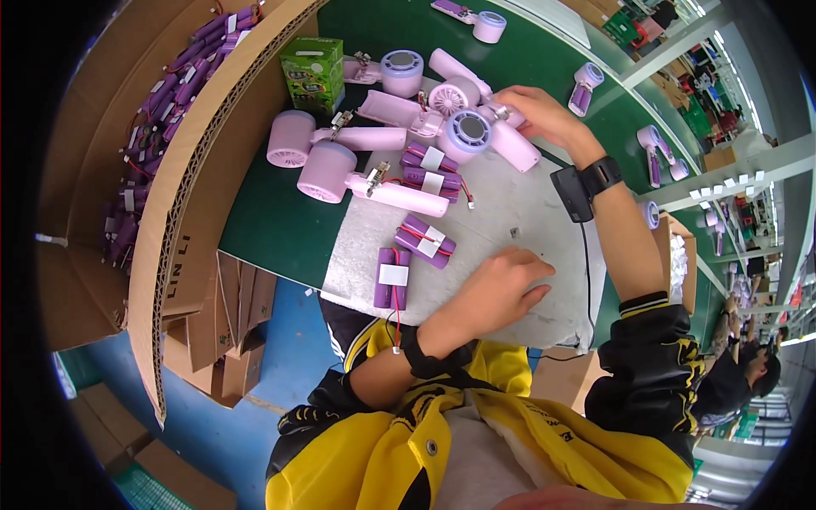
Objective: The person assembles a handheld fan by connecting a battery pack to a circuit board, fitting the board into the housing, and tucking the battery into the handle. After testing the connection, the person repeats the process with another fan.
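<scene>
My right hand (541, 116) reaches to the far side of the foam mat, its fingers closed at the neck of a pink handheld fan (515, 146); part of the grip is hidden behind the hand. My left hand (501, 287) rests low over the mat, thumb apart from the fingers, holding nothing. To its left lie purple battery packs with red wires and white labels, one pack (392, 289) upright along the near edge and another pack (418, 246) slanted beside it. Further off, more packs (430, 161) sit among several pink fans, including one with an opened handle (398, 197).
A white foam mat (365, 246) covers part of the green table (272, 242). A large cardboard box (208, 161) full of purple battery packs (161, 110) stands at the left, near a small green box (313, 72). More fans (586, 89) lie along the far right; a black cable (588, 280) crosses the mat.
</scene>
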Demonstrator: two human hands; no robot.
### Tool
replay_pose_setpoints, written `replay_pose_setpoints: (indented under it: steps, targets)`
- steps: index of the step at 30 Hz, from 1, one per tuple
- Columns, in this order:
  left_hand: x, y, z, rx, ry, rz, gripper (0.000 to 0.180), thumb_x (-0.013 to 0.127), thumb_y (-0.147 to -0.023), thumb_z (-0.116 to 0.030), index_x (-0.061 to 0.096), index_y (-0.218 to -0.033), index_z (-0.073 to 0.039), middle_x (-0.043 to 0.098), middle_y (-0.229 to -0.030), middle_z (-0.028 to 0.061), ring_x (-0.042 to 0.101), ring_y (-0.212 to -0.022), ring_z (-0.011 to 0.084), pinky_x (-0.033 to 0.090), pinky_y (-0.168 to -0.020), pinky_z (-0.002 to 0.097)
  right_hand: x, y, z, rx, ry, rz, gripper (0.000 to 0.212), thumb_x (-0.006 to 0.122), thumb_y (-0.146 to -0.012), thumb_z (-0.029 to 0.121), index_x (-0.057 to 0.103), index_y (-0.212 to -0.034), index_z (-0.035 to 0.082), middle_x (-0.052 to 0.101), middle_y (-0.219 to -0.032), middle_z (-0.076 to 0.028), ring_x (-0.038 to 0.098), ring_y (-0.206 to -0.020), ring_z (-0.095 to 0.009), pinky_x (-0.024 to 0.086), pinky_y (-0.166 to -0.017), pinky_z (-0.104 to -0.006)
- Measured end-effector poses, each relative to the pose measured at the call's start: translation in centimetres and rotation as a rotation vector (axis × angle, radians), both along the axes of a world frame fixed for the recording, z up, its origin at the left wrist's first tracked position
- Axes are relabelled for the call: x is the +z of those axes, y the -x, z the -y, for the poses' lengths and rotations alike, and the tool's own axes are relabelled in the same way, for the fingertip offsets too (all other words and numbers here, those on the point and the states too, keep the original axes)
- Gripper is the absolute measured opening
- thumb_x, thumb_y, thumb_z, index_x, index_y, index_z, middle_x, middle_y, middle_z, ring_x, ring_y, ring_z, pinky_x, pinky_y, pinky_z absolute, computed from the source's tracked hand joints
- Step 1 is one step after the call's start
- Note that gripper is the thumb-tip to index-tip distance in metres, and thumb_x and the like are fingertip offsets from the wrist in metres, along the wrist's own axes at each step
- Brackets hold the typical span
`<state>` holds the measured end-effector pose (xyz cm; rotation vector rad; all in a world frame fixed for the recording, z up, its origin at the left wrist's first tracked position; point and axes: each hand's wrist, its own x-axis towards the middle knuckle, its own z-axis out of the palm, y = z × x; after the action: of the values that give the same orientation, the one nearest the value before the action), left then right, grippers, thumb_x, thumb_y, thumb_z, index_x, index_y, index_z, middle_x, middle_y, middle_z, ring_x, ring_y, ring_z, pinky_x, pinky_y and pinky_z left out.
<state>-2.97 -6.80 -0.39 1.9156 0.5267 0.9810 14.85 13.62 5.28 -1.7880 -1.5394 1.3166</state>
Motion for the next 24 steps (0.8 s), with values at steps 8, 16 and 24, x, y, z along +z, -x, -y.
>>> replay_pose_setpoints:
  steps: [8,16,24]
  targets:
    - [0.1,-0.2,0.0,-0.007,0.010,0.022,0.019,0.071,-0.081,-0.009,0.069,-0.099,-0.003,0.067,-0.096,0.0141,0.063,-0.089,0.0361,0.052,-0.080,0.0420,-0.2,-6.1,2.0,-0.305,-0.335,-0.315,0.042,0.065,-0.092,0.034,0.055,-0.120,0.003,0.061,-0.114,-0.010,0.064,-0.100,-0.020,0.057,-0.079,-0.0393]
    - [1.1,0.0,0.1,0.054,0.060,0.040,0.028,0.070,-0.083,-0.008,0.063,-0.110,-0.004,0.067,-0.095,0.0154,0.063,-0.091,0.0367,0.053,-0.078,0.0428,4.4,-12.1,13.3,0.103,-0.616,-0.091,0.040,0.075,-0.081,0.006,0.061,-0.118,0.004,0.058,-0.126,-0.011,0.059,-0.113,-0.023,0.049,-0.096,-0.0379]
    - [1.8,0.5,-0.1,0.083,0.289,0.073,0.041,0.070,-0.084,-0.010,0.054,-0.120,-0.005,0.065,-0.104,0.0179,0.065,-0.089,0.0372,0.054,-0.075,0.0446,4.9,-3.2,19.2,0.617,-0.564,0.613,0.042,0.071,-0.070,-0.008,0.068,-0.108,0.007,0.056,-0.130,-0.015,0.060,-0.109,-0.031,0.049,-0.092,-0.0373]
